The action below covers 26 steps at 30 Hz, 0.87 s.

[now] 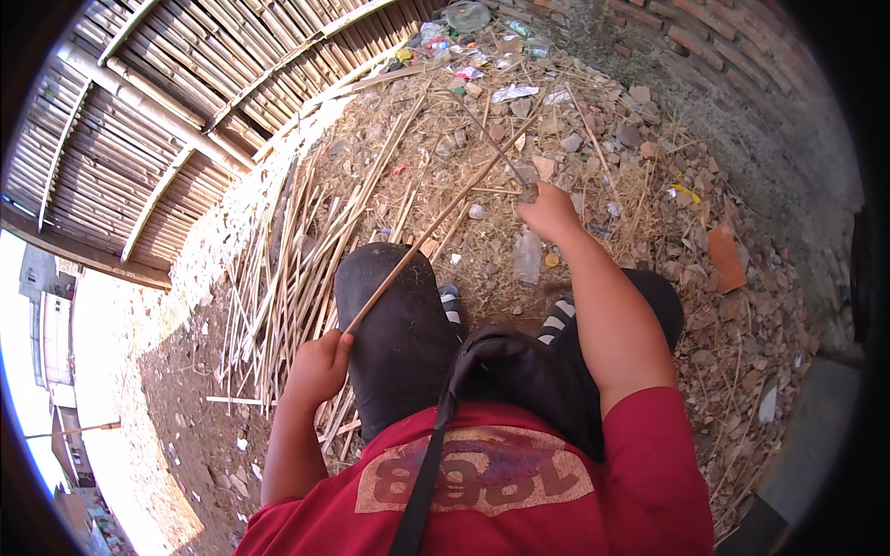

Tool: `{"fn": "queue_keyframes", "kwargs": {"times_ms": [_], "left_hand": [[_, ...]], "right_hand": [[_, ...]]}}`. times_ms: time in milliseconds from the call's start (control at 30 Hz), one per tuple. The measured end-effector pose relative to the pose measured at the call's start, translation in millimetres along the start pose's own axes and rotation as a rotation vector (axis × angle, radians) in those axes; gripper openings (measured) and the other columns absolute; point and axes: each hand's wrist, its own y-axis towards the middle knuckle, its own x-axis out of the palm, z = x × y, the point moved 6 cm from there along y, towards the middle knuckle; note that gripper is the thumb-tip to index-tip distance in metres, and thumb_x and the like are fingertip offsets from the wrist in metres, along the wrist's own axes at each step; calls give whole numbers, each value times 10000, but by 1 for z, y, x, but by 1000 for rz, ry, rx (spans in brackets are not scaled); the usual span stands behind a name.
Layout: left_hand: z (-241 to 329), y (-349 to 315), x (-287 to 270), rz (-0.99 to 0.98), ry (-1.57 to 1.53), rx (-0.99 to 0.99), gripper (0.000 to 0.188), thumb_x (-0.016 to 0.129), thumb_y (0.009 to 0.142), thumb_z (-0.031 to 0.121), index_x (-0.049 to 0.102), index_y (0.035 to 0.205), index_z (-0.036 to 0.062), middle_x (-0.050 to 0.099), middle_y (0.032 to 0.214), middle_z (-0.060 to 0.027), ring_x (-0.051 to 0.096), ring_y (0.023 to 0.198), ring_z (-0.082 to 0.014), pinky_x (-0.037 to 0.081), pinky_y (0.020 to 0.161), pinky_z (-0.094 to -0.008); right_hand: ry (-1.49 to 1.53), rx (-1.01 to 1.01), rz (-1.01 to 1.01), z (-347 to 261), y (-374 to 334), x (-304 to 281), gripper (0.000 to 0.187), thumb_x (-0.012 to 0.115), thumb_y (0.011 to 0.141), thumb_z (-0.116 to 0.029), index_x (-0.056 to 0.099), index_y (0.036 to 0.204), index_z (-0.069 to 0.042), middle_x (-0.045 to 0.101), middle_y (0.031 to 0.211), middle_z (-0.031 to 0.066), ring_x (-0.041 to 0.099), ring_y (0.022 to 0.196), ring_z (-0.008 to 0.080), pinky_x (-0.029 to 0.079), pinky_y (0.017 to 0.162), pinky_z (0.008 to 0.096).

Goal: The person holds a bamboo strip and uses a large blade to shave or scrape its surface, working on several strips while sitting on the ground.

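Note:
My left hand (320, 368) is closed on the near end of a long brown bamboo stick (413, 255). The stick slants over my left knee toward the far right. In front of my right knee, my right hand (549, 213) grips a long, thin, dark knife (503, 158). Its blade points away to the far left and crosses the stick near the stick's far end; whether the two touch I cannot tell. The fist hides most of the knife's handle. Beside my left leg lies a loose pile of split bamboo strips (297, 264).
A bamboo slat fence (176, 102) rises at the far left, and a brick wall (732, 60) curves along the right. Rubble, dry straw and litter cover the ground. An orange-brown tile piece (726, 258) and a clear plastic wrapper (527, 258) lie there. My sandals (558, 320) rest between my knees.

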Motion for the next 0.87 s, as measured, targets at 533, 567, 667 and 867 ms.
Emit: {"fn": "queue_keyframes", "kwargs": {"times_ms": [533,567,667,867], "left_hand": [[-217,-7,-38,490,236,-341,384,593,997,372,600,1222,61,648,1199,-219,613,1104,-419,487,904,-511],[-239,-2,-38,424,276,-481,455,607,984,378,547,1315,71,587,1285,-225,562,1185,-435,459,973,-528],[-271,7,-35,332,174,-590,619,632,959,418,475,1433,53,514,1374,-256,497,1297,-451,415,1078,-535],[-283,29,47,-34,14,-678,722,608,954,500,413,1512,84,403,1536,-272,358,1452,-441,324,1187,-496]], "right_hand": [[504,71,190,3,-3,-60,296,706,801,-217,649,1026,-34,602,741,26,554,613,141,471,563,316],[496,59,213,3,-3,-61,270,704,806,-203,647,1013,-40,594,727,15,544,598,129,460,545,301],[502,34,235,8,0,-60,204,696,821,-163,637,981,-49,571,689,-10,521,555,100,433,506,270],[464,-27,171,-11,-3,-89,183,680,851,-132,624,1004,-48,560,653,-12,498,496,92,423,485,267]]}}
